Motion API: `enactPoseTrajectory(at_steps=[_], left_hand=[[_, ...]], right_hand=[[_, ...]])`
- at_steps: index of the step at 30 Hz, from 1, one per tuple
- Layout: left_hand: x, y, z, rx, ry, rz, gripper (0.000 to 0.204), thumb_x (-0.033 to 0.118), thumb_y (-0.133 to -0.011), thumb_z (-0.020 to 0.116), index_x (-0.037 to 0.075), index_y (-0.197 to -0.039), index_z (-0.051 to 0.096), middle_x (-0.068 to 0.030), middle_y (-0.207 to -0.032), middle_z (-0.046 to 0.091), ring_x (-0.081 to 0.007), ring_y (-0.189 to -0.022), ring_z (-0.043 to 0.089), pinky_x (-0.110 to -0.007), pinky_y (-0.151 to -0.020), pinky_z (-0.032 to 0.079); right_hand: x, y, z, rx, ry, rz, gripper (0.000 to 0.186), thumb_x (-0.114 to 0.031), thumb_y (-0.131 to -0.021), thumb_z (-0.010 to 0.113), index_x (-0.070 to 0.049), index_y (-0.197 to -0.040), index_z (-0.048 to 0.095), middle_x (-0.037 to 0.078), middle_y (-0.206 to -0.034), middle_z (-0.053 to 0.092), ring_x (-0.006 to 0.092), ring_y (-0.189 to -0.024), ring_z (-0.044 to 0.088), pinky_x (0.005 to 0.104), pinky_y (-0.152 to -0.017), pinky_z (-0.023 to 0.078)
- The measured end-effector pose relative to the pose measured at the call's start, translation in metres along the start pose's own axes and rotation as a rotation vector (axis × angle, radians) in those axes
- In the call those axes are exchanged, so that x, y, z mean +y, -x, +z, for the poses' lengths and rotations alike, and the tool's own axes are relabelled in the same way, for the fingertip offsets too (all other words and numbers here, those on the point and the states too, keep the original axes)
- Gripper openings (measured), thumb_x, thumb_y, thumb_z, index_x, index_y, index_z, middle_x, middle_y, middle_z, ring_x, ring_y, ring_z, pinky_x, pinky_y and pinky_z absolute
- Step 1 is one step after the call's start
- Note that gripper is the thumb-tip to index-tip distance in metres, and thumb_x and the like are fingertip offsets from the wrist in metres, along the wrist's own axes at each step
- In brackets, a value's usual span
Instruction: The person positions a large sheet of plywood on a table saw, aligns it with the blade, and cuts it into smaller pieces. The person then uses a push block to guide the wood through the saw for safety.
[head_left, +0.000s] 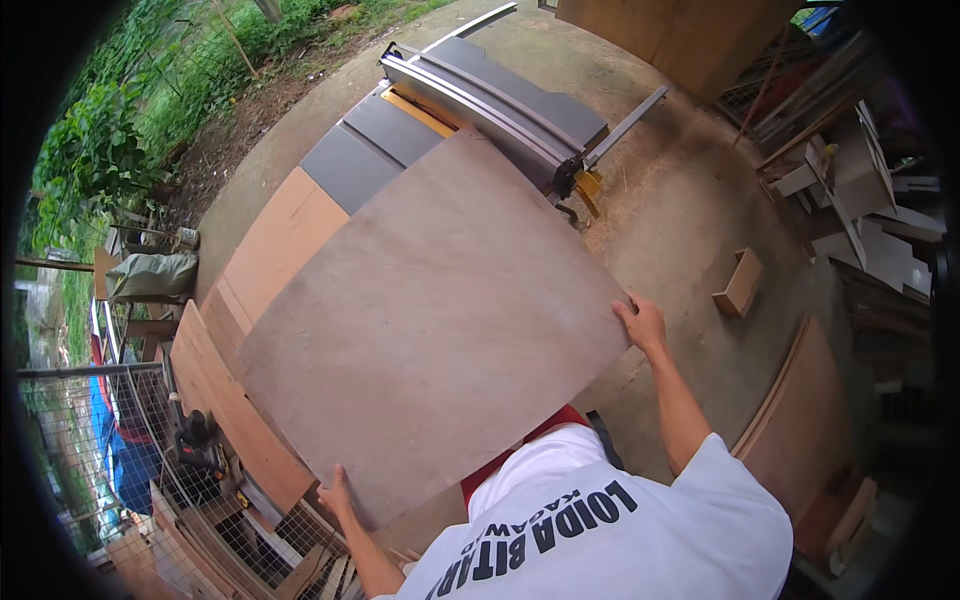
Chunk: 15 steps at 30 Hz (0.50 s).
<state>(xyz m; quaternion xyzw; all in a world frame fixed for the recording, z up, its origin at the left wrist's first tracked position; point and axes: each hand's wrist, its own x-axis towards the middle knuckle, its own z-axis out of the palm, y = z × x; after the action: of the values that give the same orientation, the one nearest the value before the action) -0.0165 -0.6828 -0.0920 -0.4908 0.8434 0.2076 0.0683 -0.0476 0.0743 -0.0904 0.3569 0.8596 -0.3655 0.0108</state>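
A large, flat plywood sheet [430,320] with a dull grey-brown face fills the middle of the view. At its near left corner my left hand [338,492] is closed on the edge, thumb lying on top. My right hand [641,322] grips the right edge the same way; the fingers of both hands are mostly hidden below the sheet. The sheet's far corner reaches the table saw [385,140], close to its long metal rip fence [480,105]. Part of the saw top is hidden under the sheet, so I cannot tell whether the two touch.
Light-brown boards [285,235] extend the surface left of the saw. A power tool [198,440] sits by the wire mesh [90,420] at the lower left. On the concrete floor to the right lies a small wooden box [739,283]. Offcuts [870,200] and leaning panels [800,420] stand farther right.
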Motion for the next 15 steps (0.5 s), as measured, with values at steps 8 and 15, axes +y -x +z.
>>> enactPoseTrajectory(at_steps=[8,15], left_hand=[[-0.002,0.049,0.033,-0.139,0.248,0.006,0.111,0.060,-0.074,0.091,-0.017,-0.143,0.049,-0.0287,-0.146,0.058,-0.0387,-0.135,0.055,-0.047,-0.115,0.043],[0.009,0.081,0.047,-0.151,0.331,0.042,0.106,0.050,-0.081,0.090,-0.020,-0.146,0.044,-0.0300,-0.152,0.052,-0.0366,-0.141,0.051,-0.045,-0.119,0.039]], right_hand=[[0.011,-0.046,-0.026,0.147,0.004,0.034,0.046,-0.038,-0.088,0.083,0.001,-0.109,0.073,0.022,-0.098,0.077,0.0353,-0.091,0.075,0.0439,-0.083,0.057],[0.037,-0.071,-0.038,0.191,0.035,-0.032,0.046,-0.039,-0.085,0.086,0.001,-0.094,0.066,0.021,-0.086,0.074,0.0357,-0.079,0.071,0.0460,-0.075,0.055]])
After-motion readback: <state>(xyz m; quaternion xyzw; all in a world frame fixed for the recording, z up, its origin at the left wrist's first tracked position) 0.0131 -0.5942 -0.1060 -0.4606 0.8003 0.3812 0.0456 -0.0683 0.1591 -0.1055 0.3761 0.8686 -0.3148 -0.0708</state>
